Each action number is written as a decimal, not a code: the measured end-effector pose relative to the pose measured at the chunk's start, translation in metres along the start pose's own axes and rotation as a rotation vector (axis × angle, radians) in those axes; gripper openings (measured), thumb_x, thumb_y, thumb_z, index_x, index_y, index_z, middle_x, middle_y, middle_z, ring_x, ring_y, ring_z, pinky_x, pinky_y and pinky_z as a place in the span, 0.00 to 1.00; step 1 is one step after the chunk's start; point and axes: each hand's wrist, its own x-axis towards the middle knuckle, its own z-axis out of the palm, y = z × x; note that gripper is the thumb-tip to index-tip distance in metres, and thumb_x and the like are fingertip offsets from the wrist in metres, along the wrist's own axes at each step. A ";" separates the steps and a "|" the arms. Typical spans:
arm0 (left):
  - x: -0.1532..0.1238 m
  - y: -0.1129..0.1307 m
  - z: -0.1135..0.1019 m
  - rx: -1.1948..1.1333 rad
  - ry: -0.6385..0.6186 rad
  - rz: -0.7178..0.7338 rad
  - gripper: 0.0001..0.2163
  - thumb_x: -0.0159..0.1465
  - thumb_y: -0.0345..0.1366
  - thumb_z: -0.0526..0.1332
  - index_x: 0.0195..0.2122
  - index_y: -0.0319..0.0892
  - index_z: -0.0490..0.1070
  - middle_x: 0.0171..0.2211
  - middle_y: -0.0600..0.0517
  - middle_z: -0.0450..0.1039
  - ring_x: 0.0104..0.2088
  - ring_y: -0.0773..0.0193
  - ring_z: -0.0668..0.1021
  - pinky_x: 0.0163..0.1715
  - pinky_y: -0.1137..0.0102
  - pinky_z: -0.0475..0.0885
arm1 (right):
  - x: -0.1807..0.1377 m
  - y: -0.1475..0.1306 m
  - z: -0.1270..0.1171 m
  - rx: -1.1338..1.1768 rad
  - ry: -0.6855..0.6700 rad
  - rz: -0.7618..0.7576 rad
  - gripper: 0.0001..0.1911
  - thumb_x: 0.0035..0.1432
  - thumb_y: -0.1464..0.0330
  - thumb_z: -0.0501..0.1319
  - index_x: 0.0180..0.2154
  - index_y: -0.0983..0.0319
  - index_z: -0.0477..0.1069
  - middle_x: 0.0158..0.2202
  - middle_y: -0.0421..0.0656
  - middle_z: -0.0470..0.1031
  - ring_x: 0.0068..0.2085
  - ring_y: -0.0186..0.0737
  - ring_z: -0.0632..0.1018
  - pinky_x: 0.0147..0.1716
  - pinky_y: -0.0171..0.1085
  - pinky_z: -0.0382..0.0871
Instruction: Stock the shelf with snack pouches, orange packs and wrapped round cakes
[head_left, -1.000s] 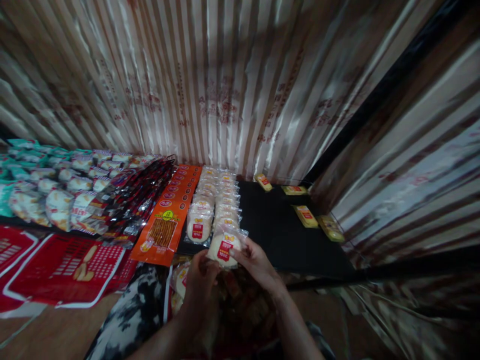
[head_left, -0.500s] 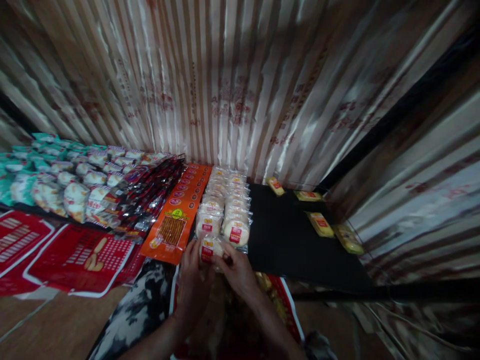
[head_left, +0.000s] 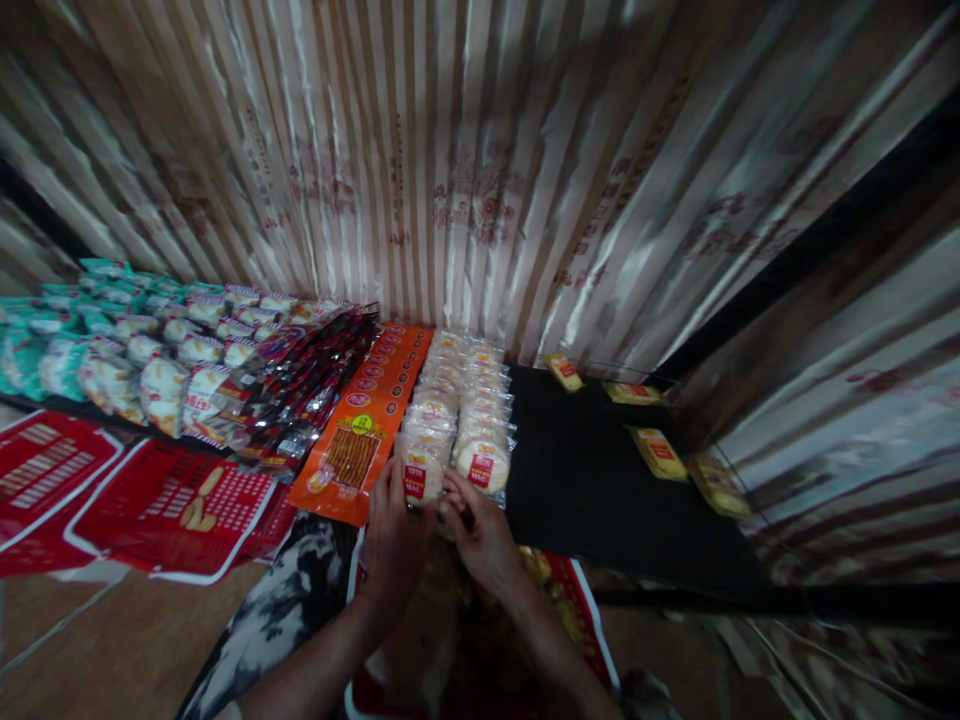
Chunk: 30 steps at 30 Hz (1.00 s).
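At the front of the left row, a clear-wrapped round rice cracker packet [head_left: 421, 476] with a red label stands leaning back on the packets behind it. My left hand [head_left: 401, 525] grips its left and lower side, thumb along the bottom edge. On its lower right edge, the bent fingers of my right hand [head_left: 478, 528] are closed. Just to the right runs a matching row of packets [head_left: 482, 466]. An orange snack bag [head_left: 360, 425] lies flat beside my left hand.
Dark glossy packets [head_left: 300, 380] and white and teal snack bags [head_left: 161, 370] fill the shelf's left. Several yellow packets [head_left: 656, 452] lie on the black shelf [head_left: 570, 480] to the right. Red printed bags [head_left: 172, 510] hang below, and a pleated curtain [head_left: 465, 150] stands behind.
The packet between my hands has moved up and back against the left row. Both hands have followed it, and the whole view has shifted slightly.
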 end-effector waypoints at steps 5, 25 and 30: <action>0.003 0.003 0.004 0.023 -0.004 0.030 0.27 0.57 0.33 0.58 0.58 0.39 0.55 0.54 0.40 0.60 0.56 0.49 0.65 0.54 0.53 0.63 | -0.003 0.009 -0.002 -0.241 0.048 -0.096 0.18 0.61 0.67 0.50 0.52 0.60 0.67 0.46 0.47 0.75 0.43 0.42 0.77 0.45 0.42 0.71; 0.013 0.017 0.008 0.074 0.014 0.033 0.25 0.57 0.33 0.59 0.56 0.40 0.56 0.51 0.42 0.62 0.53 0.50 0.67 0.52 0.54 0.65 | 0.007 0.037 -0.027 -0.500 0.368 -0.080 0.22 0.60 0.65 0.54 0.56 0.58 0.64 0.62 0.49 0.57 0.59 0.48 0.63 0.55 0.47 0.63; 0.014 0.023 0.007 0.155 -0.005 0.037 0.25 0.57 0.34 0.60 0.56 0.39 0.56 0.51 0.42 0.64 0.53 0.50 0.67 0.51 0.58 0.66 | 0.008 0.034 -0.028 -0.505 0.374 -0.074 0.22 0.60 0.66 0.53 0.55 0.60 0.64 0.62 0.50 0.56 0.59 0.48 0.63 0.55 0.46 0.62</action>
